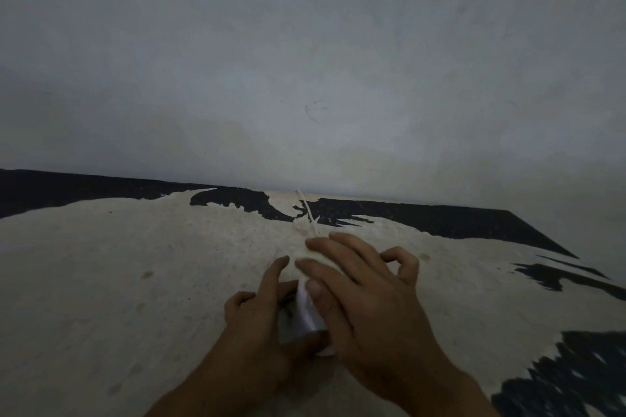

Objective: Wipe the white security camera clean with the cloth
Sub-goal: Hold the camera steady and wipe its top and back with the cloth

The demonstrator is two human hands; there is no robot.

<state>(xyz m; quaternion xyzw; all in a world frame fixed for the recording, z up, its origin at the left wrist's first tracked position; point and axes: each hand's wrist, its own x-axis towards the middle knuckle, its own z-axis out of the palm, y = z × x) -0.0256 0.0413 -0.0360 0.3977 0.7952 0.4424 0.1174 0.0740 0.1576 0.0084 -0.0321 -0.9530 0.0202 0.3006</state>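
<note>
Both hands — left hand (pixel 257 322), right hand (pixel 359 284) — clasp the white camera (pixel 306 311); right presses the cloth (pixel 313 259) on it.

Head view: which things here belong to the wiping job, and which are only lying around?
Part of the job:
- white camera, mostly hidden between the hands
- pale cloth under the right hand's fingers
- left hand, steadying the camera
- right hand, pressing the cloth
- white cable, apparently the camera's

Just there:
- cream and black patterned cover
- plain wall
</note>
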